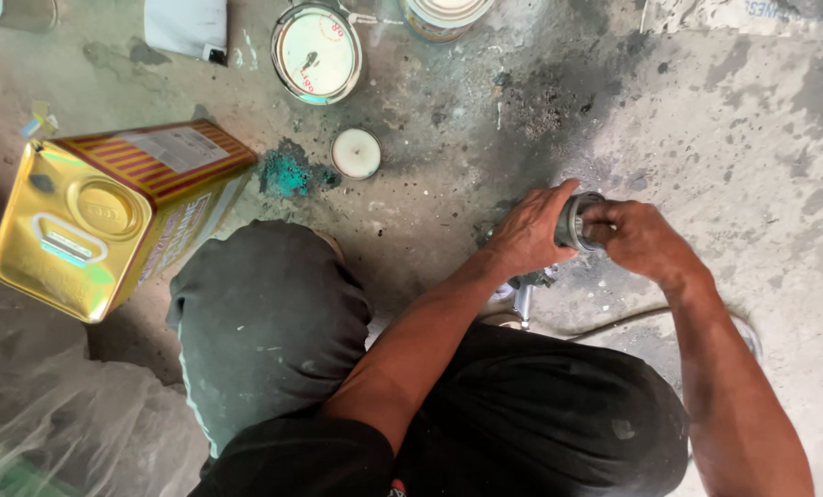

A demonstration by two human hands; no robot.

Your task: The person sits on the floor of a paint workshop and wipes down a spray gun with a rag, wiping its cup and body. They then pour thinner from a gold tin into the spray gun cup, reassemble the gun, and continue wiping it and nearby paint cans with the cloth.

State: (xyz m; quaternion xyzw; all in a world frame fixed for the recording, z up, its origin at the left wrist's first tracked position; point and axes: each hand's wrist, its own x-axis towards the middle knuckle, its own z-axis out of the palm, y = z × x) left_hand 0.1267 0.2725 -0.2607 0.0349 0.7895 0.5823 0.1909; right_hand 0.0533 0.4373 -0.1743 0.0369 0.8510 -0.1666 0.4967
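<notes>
Here I see both hands meeting on a small round cup (577, 221), dark grey metal with a lighter rim, held low over the stained concrete floor (752, 138). My left hand (526, 235) wraps its side, fingers clamped on it; my right hand (641, 241) grips the rim from the other side, fingers closed on it too. A metal spray gun (524, 293) shows just below, with a hose (632, 319) trailing right. Well apart to the left lie 1 gold tin (108, 216), 1 white lid (356, 153) and 1 round can (317, 52).
</notes>
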